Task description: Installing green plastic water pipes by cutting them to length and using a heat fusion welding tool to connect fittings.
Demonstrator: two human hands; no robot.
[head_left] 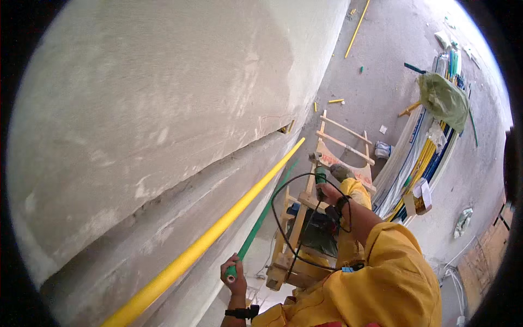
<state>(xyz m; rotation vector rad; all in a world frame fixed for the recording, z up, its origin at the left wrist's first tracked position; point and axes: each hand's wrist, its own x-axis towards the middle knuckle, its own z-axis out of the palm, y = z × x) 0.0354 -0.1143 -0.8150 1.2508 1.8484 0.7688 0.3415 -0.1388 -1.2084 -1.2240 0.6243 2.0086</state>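
Head view | our left hand (238,284) grips a green pipe (254,233) near its end, below the yellow pipe (218,223) by the wall (163,98) | our right hand (329,193) grips a corded green tool (320,175) above the wooden frame (348,148)

Big blotchy plastered wall (163,92) to the left of the left hand (234,272), with a rough recessed channel (163,218) running along it. Way below the right hand (329,193) there's a dusty grey floor (389,71), brownish wood boards (479,267) over to the right, and bright light (476,22) washing out the far edge.
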